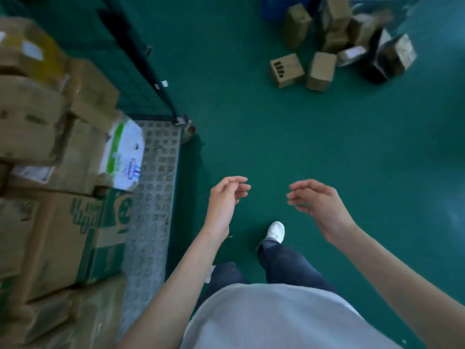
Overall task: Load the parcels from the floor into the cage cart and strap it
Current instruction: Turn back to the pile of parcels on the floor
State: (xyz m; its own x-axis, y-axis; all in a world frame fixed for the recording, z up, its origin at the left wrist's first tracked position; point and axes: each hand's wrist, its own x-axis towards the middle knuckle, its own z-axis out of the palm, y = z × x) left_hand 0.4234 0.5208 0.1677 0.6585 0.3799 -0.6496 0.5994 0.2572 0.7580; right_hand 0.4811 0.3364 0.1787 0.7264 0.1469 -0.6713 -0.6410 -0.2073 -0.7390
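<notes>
The cage cart (153, 172) stands at the left, its perforated grey floor showing and a black wire side panel (141, 61) rising behind. Stacked cardboard parcels (55, 238) fill it, one white with green print (123, 152). Several brown parcels (334, 44) lie in a heap on the green floor at the upper right; the nearest two (286, 70) (321, 71) sit side by side. My left hand (226, 197) and my right hand (317, 200) hang in front of me over bare floor, fingers loosely curled, holding nothing. No strap is visible.
Green floor (276, 137) stretches between me and the heap. A blue crate (274, 7) sits behind the parcels at the top. A cart wheel (190, 131) pokes out at the cart's corner. My white shoe (276, 231) steps forward below my hands.
</notes>
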